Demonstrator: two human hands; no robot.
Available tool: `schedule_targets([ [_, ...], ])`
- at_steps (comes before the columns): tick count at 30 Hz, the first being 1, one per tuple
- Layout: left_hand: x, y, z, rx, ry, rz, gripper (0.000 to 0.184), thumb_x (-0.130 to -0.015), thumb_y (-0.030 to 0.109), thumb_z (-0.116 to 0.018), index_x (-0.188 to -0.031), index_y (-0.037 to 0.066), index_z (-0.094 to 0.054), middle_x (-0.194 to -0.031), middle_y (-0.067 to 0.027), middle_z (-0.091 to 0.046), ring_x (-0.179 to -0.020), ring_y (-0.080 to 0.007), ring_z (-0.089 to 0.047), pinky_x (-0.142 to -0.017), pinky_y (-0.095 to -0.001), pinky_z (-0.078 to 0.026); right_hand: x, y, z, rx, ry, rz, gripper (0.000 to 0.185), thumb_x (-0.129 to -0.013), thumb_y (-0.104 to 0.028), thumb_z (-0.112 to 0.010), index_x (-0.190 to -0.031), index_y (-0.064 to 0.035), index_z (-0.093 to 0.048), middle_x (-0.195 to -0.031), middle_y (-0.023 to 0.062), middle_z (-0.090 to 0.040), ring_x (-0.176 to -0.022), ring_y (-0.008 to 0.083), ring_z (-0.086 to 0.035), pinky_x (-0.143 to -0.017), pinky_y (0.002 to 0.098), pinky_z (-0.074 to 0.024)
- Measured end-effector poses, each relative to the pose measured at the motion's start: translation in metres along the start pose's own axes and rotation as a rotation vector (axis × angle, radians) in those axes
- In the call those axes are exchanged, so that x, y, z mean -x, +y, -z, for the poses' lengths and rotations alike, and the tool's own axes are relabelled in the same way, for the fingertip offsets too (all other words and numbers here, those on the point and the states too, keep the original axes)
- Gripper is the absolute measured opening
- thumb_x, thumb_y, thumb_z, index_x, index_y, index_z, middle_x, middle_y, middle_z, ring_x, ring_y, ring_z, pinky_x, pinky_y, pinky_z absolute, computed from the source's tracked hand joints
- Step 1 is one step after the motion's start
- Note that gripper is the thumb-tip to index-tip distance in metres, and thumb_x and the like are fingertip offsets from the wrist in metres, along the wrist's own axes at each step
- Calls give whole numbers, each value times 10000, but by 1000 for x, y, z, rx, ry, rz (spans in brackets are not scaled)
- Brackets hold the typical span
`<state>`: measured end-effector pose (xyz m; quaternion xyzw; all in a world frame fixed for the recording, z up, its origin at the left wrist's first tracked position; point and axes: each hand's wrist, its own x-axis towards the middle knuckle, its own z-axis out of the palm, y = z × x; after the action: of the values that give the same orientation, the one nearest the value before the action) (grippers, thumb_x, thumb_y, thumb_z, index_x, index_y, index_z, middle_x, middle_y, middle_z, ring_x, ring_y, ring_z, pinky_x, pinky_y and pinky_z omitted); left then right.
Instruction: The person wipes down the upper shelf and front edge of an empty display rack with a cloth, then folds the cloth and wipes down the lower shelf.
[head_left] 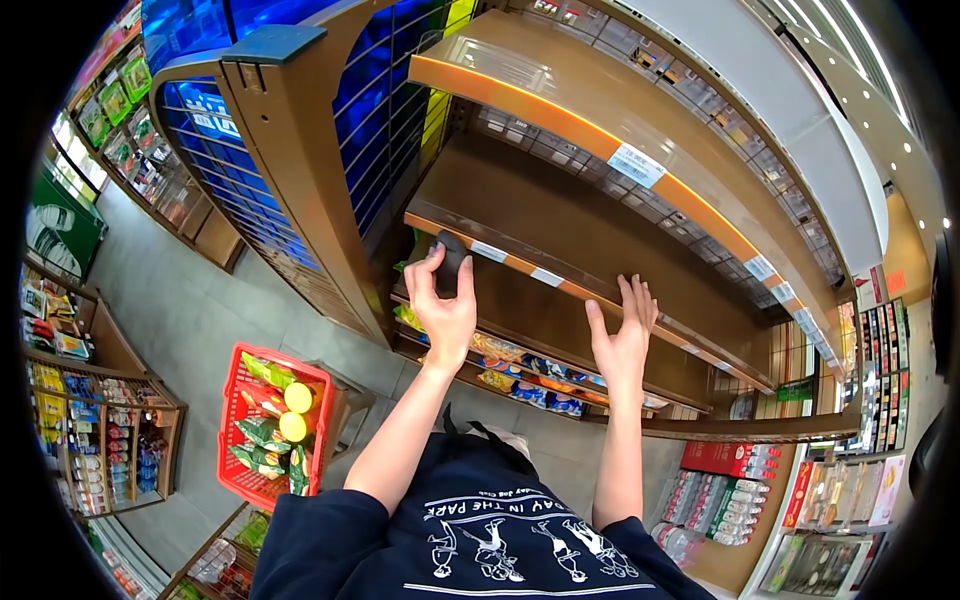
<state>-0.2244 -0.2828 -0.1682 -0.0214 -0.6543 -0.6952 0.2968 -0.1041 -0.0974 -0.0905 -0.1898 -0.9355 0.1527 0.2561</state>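
Between the thumb and fingers of my left hand is a dark grey rounded object; I cannot tell its exact kind. It is up against the front edge of the brown shelf, near the shelf's left end. My right hand holds nothing, its fingers spread at the same shelf's front edge, further right. White price labels sit on the orange edge strip between the two hands.
A red shopping basket with packets and two yellow-lidded containers stands at lower left. Bagged snacks fill a low shelf. A brown end post rises at left; bottles stand at lower right.
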Motion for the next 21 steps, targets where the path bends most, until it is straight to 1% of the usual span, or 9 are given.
schedule_targets([
  [5, 9, 4, -3, 35, -56, 13, 296, -839, 7, -784, -1089, -25, -628, -1074, -155, -587, -986, -301, -637, -848, -376, -528, -4, -1, 1, -17, -10, -20, 596, -915, -365, -716, -1354, 15, -584, -1468, 286, -486, -1437, 417, -376, -1229, 529, -202],
  [7, 11, 8, -5, 39, -72, 21, 289, -835, 2, -784, -1080, -23, -632, -1057, -154, -591, -986, -311, -635, -861, -384, -524, -6, -5, 4, 15, -58, -45, 575, -938, -380, -694, -1359, -5, -584, -1475, 272, -489, -1441, 410, -377, -1231, 512, -208],
  [11, 17, 14, -5, 41, -121, 26, 287, -831, 4, -787, -1076, -16, -640, -1040, -151, -598, -987, -299, -634, -858, -380, -525, -4, -4, 0, 24, -37, -42, 577, -942, -392, -686, -1356, -4, -584, -1476, 275, -486, -1440, 409, -378, -1232, 510, -209],
  [12, 18, 14, -4, 43, -120, 25, 287, -831, 4, -787, -1076, -16, -640, -1040, -151, -598, -987, -299, -634, -858, -380, -525, -4, -4, -1, 13, -18, -31, 579, -931, -378, -698, -1350, 7, -589, -1458, 290, -495, -1432, 418, -385, -1226, 520, -216],
  [14, 20, 12, -4, -37, -167, -76, 313, -841, 1, -792, -1115, -41, -646, -1070, -116, -557, -914, -195, -631, -769, -289, -544, -3, -3, -1, 0, 2, -21, 581, -920, -364, -710, -1343, 17, -593, -1441, 306, -504, -1423, 427, -391, -1221, 529, -222],
  [15, 21, 12, -6, -1, -154, -68, 305, -832, 13, -801, -1100, -33, -663, -1037, -115, -572, -889, -198, -622, -748, -291, -531, -3, -3, -1, 1, 5, -14, 574, -923, -358, -707, -1343, 17, -593, -1440, 302, -505, -1419, 426, -396, -1219, 530, -226],
  [20, 24, 27, -6, -17, -173, -50, 273, -823, 13, -805, -1062, -30, -679, -988, -121, -594, -867, -213, -615, -757, -312, -522, -2, 0, -6, 4, 38, -6, 556, -933, -345, -696, -1343, 16, -592, -1436, 286, -513, -1406, 425, -411, -1214, 532, -237],
  [21, 24, 27, -6, -18, -191, -66, 274, -824, 17, -802, -1063, -15, -671, -999, -136, -602, -890, -253, -630, -764, -344, -535, -2, 0, -7, 8, 48, 2, 551, -935, -343, -694, -1340, 16, -593, -1433, 281, -517, -1403, 423, -413, -1214, 532, -239],
])
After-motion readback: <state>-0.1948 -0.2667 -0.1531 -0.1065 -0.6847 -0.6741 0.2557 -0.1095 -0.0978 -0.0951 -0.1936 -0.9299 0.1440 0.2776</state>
